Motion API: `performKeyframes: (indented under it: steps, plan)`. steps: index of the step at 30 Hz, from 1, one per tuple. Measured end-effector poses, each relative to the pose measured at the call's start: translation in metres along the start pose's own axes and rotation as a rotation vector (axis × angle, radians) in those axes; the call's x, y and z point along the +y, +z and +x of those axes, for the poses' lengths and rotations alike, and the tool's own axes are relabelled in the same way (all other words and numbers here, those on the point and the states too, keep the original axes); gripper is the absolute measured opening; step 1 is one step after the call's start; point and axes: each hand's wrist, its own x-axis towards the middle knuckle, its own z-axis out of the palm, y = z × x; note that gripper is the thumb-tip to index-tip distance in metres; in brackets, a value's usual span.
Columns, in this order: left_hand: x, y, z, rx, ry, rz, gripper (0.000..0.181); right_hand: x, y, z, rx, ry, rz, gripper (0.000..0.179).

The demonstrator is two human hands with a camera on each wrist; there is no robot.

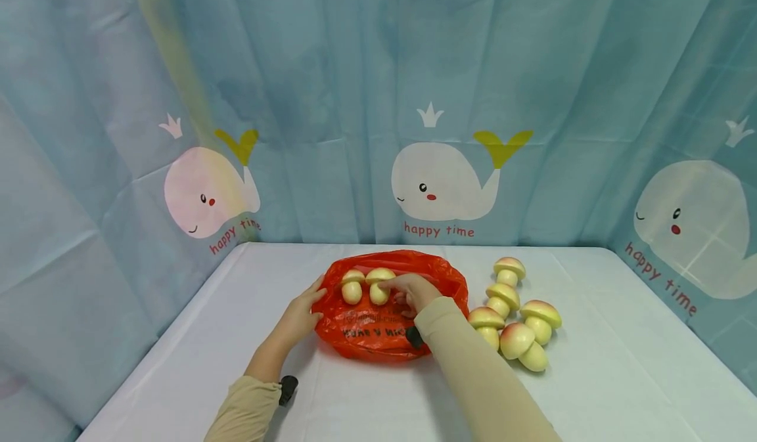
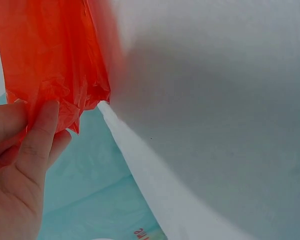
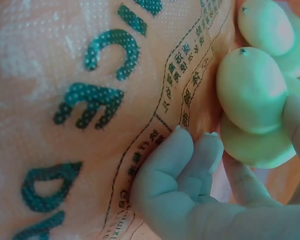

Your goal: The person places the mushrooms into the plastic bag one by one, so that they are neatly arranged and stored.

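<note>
A red plastic bag (image 1: pixel 378 343) lies spread open on the table, with black print on its side. Inside its mouth are two toy mushrooms; my right hand (image 1: pixel 416 292) holds the right-hand mushroom (image 1: pixel 379 293) between thumb and fingers. The other mushroom (image 1: pixel 351 291) stands just left of it. In the right wrist view, the right hand (image 3: pixel 190 200) has its thumb and a finger around the held mushroom (image 3: pixel 252 90), the remaining fingers curled by the printed plastic. My left hand (image 1: pixel 300 317) grips the bag's left edge; in the left wrist view it pinches the crumpled plastic (image 2: pixel 50 60).
Several more toy mushrooms lie right of the bag, including one on its side (image 1: pixel 523 347) and one at the back (image 1: pixel 509 270). The white tabletop (image 1: pixel 621 363) meets a light-blue curtain (image 1: pixel 343 100) with printed whales. Dark wrist cameras sit under both forearms.
</note>
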Motion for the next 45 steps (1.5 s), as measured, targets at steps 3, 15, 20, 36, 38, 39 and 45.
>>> performKeyframes:
  steps: [3,15,20,36,38,39,45]
  plan:
    - [0.001,-0.001,0.0,-0.004,-0.001,-0.007,0.052,0.001,-0.001,0.0,0.013,-0.008,0.02,0.054]
    - [0.001,0.002,0.0,0.005,0.024,-0.019,0.052,0.0,-0.003,-0.006,-0.031,-0.03,0.078,0.053]
    - [0.002,0.003,0.002,-0.001,0.012,-0.027,0.052,0.0,-0.005,-0.01,-0.03,-0.055,0.055,0.049]
    - [0.002,0.001,0.003,-0.008,0.013,-0.018,0.052,-0.006,-0.006,0.005,-0.033,0.005,-0.005,0.054]
    - [0.002,0.001,0.003,-0.009,0.009,-0.018,0.052,-0.006,-0.008,0.002,-0.04,0.008,-0.007,0.059]
    - [0.002,0.001,0.003,-0.01,0.008,-0.017,0.052,-0.007,-0.009,0.001,-0.046,0.009,-0.008,0.061]
    - [0.001,0.0,0.001,-0.012,0.008,-0.008,0.052,-0.009,-0.009,0.003,-0.045,0.018,-0.003,0.061]
